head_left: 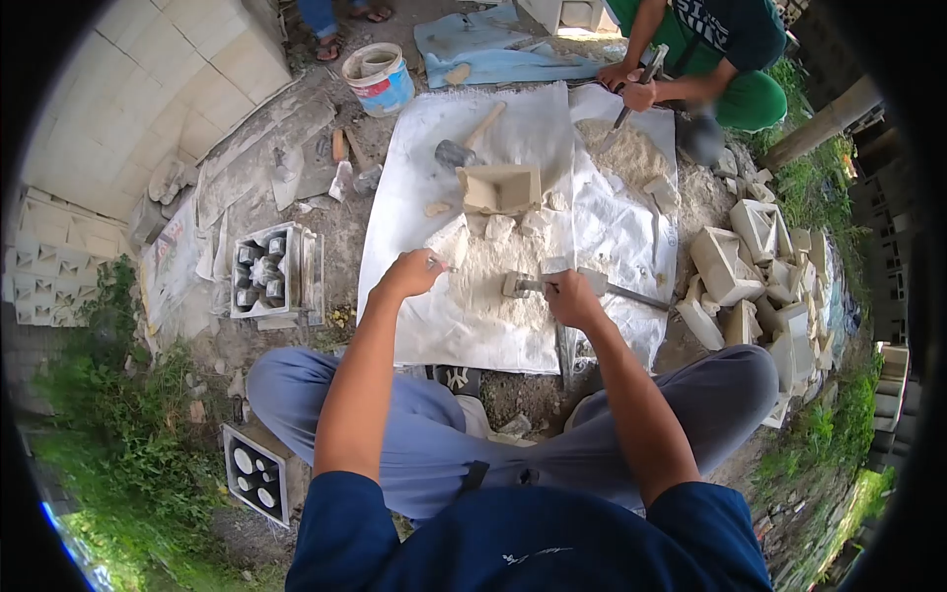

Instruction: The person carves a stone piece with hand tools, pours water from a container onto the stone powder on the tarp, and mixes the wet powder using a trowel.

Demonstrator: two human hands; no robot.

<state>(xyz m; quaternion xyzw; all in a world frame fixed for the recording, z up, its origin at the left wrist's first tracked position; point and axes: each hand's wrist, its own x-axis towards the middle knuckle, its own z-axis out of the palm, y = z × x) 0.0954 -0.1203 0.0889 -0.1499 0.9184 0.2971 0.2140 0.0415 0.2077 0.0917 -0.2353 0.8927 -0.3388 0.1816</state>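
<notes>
My right hand (pixel 575 299) is wrapped round a hammer, whose blocky metal head (pixel 518 285) lies to the left over pale powder. Just right of that hand is a dark metal bar (pixel 636 294) on the sheet. My left hand (pixel 407 275) has its fingers curled together above the powder; what they hold, if anything, is too small to make out. A broken pale chunk (pixel 450 240) lies beside its fingertips. Beyond both hands sits a hollow cast block (pixel 500 188), with small rubble pieces (pixel 499 227) in front of it.
A white sheet (pixel 404 187) bears a mallet (pixel 456 154). At left stands a mould (pixel 266 271); a bucket (pixel 379 81) is behind. Broken blocks (pixel 728 264) are heaped at right. A co-worker's hands (pixel 636 91) grip a tool at top right.
</notes>
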